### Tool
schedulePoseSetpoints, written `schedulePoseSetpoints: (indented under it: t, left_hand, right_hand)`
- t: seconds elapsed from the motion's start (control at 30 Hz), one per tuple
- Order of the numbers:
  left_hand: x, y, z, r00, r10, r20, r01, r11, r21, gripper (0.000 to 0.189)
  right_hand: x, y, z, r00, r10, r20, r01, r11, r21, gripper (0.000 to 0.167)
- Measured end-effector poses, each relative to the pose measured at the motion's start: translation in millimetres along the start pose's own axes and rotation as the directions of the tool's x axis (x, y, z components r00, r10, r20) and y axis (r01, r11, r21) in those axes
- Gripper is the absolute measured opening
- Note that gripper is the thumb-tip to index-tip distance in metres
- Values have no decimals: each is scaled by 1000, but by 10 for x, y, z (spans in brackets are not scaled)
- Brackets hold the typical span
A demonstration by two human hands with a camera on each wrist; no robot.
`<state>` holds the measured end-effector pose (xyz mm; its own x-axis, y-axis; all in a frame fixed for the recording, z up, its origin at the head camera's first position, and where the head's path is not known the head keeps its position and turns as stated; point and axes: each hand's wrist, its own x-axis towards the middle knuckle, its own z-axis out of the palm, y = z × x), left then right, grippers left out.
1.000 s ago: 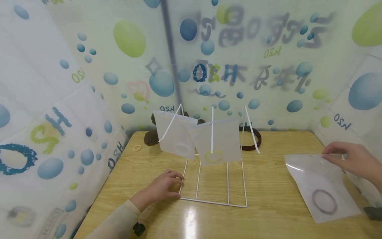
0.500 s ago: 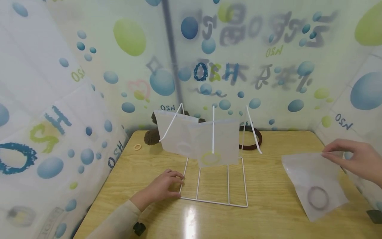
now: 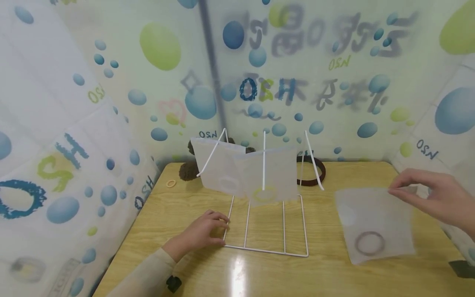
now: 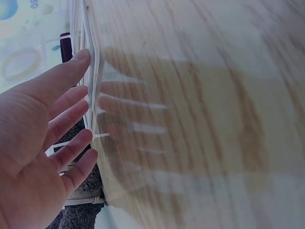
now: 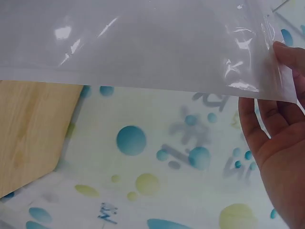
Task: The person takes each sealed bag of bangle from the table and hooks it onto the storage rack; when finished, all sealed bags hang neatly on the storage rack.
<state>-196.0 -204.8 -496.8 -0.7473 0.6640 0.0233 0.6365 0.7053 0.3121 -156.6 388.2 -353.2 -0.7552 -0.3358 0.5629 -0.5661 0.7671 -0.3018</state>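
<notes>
In the head view my right hand [image 3: 436, 200] pinches the top edge of a frosted plastic bag [image 3: 371, 210] between thumb and fingers. Inside this bag a dark purplish ring [image 3: 356, 243] shows through. The bag hangs above the right part of the table. My left hand [image 3: 198, 232] rests at the front left corner of a white wire rack [image 3: 265, 251]. Its thumb [image 4: 78, 57] touches the wire in the left wrist view, and the other fingers are loosely extended. On the rack's prongs hang two similar bags, a left one [image 3: 213, 165] and a middle one [image 3: 278, 175], each with a ring inside.
The rack's right prong [image 3: 314, 163] carries no bag. Behind the rack lie a dark brown ring [image 3: 322, 173] and a dark fuzzy object [image 3: 188, 171]. A small tan ring [image 3: 170, 184] lies at the table's back left. Patterned curtains [image 3: 334, 82] enclose the wooden table [image 3: 334, 276].
My right hand has moved left with the bag, bringing it nearer the rack, and the bag has swung to hang straighter. The left hand has stayed at the rack's corner.
</notes>
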Motion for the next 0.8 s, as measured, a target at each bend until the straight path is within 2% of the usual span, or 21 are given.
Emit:
schedulePoseSetpoints:
  t: [0.27,0.53,0.7,0.8]
  left_hand:
    - [-5,-5,10,1000,-9,8,9,1000,1,41]
    - [-4,16,-5,1000,3,-5,-3,1000,-1,42]
    - [-6,14,-3,1000,6,-10,-6,1000,-2,41]
    - [-10,10,1,1000,2,-5,-2,1000,-2,41]
  right_hand:
    - [146,-287,19,985,-170,-24,172,982,82,53]
    - [280,-533,83,964,-256,-76,265,949,170,55]
    - [366,-660,88,961,-266,-75,275,947,169,56]
    - [420,-739,97,952,-295,-82,306,928,213,52]
